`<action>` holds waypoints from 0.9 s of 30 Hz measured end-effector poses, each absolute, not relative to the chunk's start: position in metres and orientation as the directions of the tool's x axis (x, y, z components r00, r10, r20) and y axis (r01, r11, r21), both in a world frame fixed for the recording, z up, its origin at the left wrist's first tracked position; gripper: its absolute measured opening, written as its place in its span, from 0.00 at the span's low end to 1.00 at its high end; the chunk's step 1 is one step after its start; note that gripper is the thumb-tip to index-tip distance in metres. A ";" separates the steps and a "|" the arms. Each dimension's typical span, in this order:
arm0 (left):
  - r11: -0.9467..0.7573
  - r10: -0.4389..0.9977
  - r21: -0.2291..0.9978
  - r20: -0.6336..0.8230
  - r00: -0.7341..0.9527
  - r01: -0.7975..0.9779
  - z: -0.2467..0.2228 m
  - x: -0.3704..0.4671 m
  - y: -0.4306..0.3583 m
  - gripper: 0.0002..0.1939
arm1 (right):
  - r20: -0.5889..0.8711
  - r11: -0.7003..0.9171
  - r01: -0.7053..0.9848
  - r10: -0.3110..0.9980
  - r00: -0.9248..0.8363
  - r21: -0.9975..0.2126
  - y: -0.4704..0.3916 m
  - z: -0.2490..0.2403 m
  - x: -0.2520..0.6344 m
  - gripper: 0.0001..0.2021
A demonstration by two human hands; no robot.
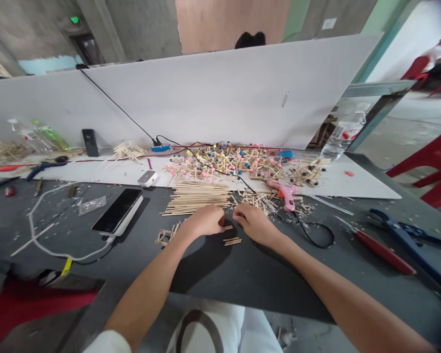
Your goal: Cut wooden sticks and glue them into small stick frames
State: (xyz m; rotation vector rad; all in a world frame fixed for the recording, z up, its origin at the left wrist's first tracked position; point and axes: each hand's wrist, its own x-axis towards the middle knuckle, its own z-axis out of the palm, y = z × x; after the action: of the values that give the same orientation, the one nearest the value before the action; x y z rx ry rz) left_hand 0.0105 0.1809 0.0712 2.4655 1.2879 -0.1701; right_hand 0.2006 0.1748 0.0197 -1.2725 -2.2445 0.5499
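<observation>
My left hand (206, 220) is over the dark table with its fingers curled together beside a short wooden stick (228, 227); whether it grips that stick is hidden. Just across a small gap, my right hand (255, 224) has its fingers bent in a pinch, and what they hold, if anything, does not show. A few short sticks (232, 241) lie side by side below the hands. Behind my left hand is a layer of long thin wooden sticks (198, 197). Short cut pieces (255, 200) are heaped behind my right hand.
A pink glue gun (287, 194) with a black cord lies right of the pieces. Many sticks with coloured balls (220, 162) fill the white board. Red-handled screwdriver (384, 251) and blue pliers (407, 240) lie right; a phone (118, 211) with a white cable lies left.
</observation>
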 end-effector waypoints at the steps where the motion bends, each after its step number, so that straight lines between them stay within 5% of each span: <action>1: -0.518 0.776 0.252 -0.263 0.573 0.817 0.071 0.011 0.181 0.06 | 0.244 0.465 0.671 0.883 -0.401 -0.578 0.175 0.020 0.202 0.07; 8: -0.478 0.792 0.259 -0.286 0.540 0.839 0.074 0.012 0.179 0.04 | 0.283 0.353 0.663 0.935 -0.215 -0.661 0.174 0.038 0.210 0.10; 18: -0.484 0.790 0.246 -0.291 0.540 0.840 0.073 0.012 0.180 0.06 | 0.334 0.407 0.663 0.911 -0.242 -0.629 0.175 0.044 0.212 0.13; 27: -0.487 0.784 0.252 -0.297 0.546 0.836 0.072 0.011 0.181 0.06 | 0.114 0.232 0.462 0.957 -0.268 -0.856 0.174 0.039 0.211 0.06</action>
State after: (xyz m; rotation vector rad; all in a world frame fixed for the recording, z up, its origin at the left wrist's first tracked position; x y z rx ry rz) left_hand 0.0108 0.1806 0.0723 2.4211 1.3281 -0.1997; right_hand 0.2110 0.1743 0.0391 -1.3044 -1.8430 0.9504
